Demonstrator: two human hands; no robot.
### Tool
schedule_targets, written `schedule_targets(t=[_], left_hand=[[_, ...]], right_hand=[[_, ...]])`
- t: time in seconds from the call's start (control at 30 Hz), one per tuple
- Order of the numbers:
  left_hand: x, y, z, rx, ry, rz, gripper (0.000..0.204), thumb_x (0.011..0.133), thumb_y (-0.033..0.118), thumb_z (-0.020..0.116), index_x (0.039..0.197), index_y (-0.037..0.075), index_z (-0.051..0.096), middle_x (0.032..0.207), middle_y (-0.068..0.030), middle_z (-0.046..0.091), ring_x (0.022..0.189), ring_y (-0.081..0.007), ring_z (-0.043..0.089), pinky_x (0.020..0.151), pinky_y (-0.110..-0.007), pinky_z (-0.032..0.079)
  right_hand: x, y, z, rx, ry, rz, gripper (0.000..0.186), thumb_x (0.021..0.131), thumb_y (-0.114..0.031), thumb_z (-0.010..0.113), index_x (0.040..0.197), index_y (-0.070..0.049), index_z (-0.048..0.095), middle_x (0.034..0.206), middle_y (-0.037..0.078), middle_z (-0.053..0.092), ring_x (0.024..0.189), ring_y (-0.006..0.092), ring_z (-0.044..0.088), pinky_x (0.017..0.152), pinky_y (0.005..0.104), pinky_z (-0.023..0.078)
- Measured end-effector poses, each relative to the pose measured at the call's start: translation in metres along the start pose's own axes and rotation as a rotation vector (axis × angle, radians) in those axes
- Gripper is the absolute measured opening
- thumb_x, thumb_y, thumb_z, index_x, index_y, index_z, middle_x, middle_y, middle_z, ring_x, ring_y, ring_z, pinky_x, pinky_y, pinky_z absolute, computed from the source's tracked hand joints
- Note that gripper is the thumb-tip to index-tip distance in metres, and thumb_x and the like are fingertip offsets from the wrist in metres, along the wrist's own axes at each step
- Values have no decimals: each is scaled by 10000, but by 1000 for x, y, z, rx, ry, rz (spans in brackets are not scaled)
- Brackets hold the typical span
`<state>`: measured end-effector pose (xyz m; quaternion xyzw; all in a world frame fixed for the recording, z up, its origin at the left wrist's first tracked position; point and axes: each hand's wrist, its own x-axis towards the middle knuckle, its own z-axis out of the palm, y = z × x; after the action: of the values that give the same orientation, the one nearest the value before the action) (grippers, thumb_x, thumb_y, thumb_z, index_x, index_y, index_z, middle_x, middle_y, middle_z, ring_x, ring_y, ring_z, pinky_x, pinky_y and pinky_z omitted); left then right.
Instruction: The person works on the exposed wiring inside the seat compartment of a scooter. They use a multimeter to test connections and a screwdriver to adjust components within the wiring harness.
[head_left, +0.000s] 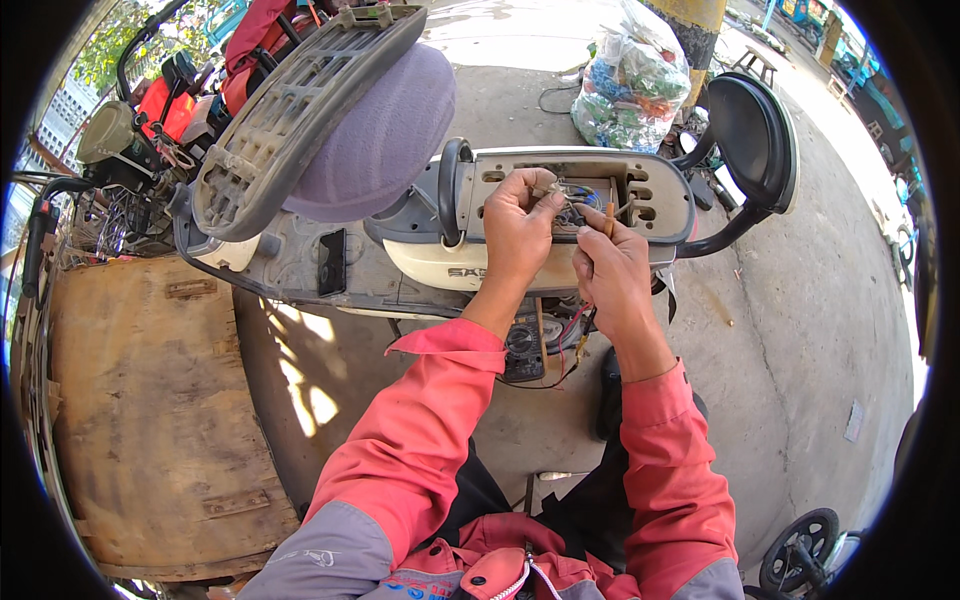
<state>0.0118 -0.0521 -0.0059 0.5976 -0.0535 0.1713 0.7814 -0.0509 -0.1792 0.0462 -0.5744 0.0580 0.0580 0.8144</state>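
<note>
A cream and grey scooter point(420, 262) lies across my view, its under-seat compartment point(670, 205) open with wiring inside. My left hand point(518, 225) pinches a small pale connector point(545, 190) over the wires point(580, 195). My right hand point(610, 275), just right of it, grips an orange-handled probe point(608, 218) at the compartment's near edge; its tip is hard to make out. A dark multimeter point(520, 345) with red and black leads sits below the scooter body. A phone point(332, 262) rests on the footboard.
The raised seat point(290, 120) with a lilac cover stands at left; a black backrest point(750, 140) is at right. A wooden board point(150, 400) lies lower left, a bag of plastic waste point(630, 85) beside a yellow pillar point(680, 25), and a small wheel point(800, 550) lower right.
</note>
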Motion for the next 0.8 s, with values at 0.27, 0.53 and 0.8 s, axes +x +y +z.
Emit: schedule_targets(t=[0.27,0.53,0.8], left_hand=[[-1,2,-1,9,1,6,177,897,-95,734,1035,4,686,897,-8,711,784,-57,636,710,-233,522],[0,-1,-6,46,-9,20,185,917,-98,726,1064,10,696,930,-10,721,800,-56,647,721,-227,535],[0,1,-3,16,21,28,165,896,-106,720,1014,4,684,884,0,703,771,-52,624,695,-230,515]], right_hand=[[0,2,0,9,-14,8,436,1012,-87,557,1407,95,587,679,-57,498,511,28,428,431,212,311],[5,9,0,-277,-36,-176,442,999,-79,538,1382,132,602,701,-49,498,621,40,444,554,243,376],[8,14,3,-85,-16,-67,461,1034,-120,557,1452,72,548,652,-50,475,491,35,389,418,230,295]])
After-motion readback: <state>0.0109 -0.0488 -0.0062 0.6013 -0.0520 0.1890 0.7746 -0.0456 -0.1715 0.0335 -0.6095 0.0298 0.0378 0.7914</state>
